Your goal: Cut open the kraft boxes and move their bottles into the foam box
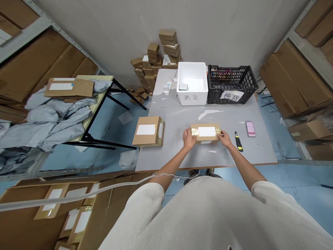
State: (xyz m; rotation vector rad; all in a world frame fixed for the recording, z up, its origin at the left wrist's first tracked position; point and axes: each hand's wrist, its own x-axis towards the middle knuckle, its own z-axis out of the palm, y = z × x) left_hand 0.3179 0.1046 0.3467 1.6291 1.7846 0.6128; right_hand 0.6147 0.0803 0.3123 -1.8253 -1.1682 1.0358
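Note:
A small brown cardboard box (206,138) with a white label and shiny tape at both ends rests on the grey table in front of me. My left hand (189,138) grips its left end, fingers curled on the side. At the right end my right hand (224,138) holds the box between thumb and fingers. Some fingertips are hidden behind the box. To the right of my right hand lies a black and yellow utility knife (238,141), apart from it. A phone (250,128) with a pink screen lies farther right.
A larger labelled box (145,131) sits at the table's (171,156) left edge. A white foam bin (192,97) and a black crate (231,86) stand at the back. Grey parcels (59,114) cover a side table. A white cable (111,189) crosses near my left arm.

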